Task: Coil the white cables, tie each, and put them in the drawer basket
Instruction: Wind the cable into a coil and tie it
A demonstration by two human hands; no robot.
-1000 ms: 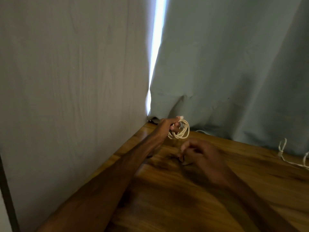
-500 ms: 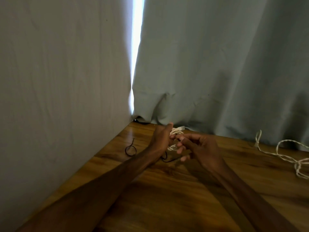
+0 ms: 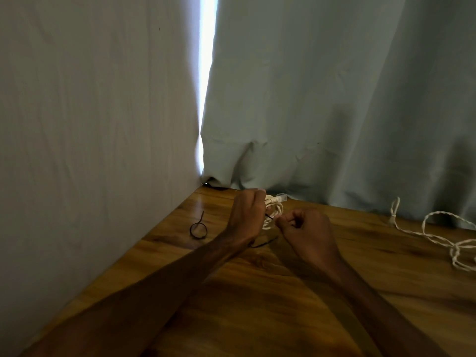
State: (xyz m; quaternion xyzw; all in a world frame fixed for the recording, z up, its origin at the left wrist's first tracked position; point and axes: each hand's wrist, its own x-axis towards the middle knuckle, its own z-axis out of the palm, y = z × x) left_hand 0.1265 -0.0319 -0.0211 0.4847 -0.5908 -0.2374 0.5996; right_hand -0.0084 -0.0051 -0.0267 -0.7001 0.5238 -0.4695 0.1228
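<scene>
A: Where's the coiled white cable [image 3: 273, 211]?
B: Bunched in the left hand [image 3: 247, 215]. The fingers wrap round 1 side, I'd judge so the loops can't spring apart. Its plug end pokes out at 1 o'clock.
A: And the right hand [image 3: 306, 228]?
B: At 4 o'clock of the coil, fingers curled in tight, pinching what looks like a thin black tie [image 3: 269, 216] against the loops — so the tying seems under way.
A: Spare ties?
B: 1 looped tie [image 3: 198, 228] lies on the table [image 3: 257, 305] at 9 o'clock, and a dark strand [image 3: 262, 244] lies under the left wrist, both handy.
A: What remains?
B: A loose white cable [image 3: 438, 233] sprawls at 3 o'clock by the curtain [image 3: 334, 99] — uncoiled. The drawer basket isn't in view.
</scene>
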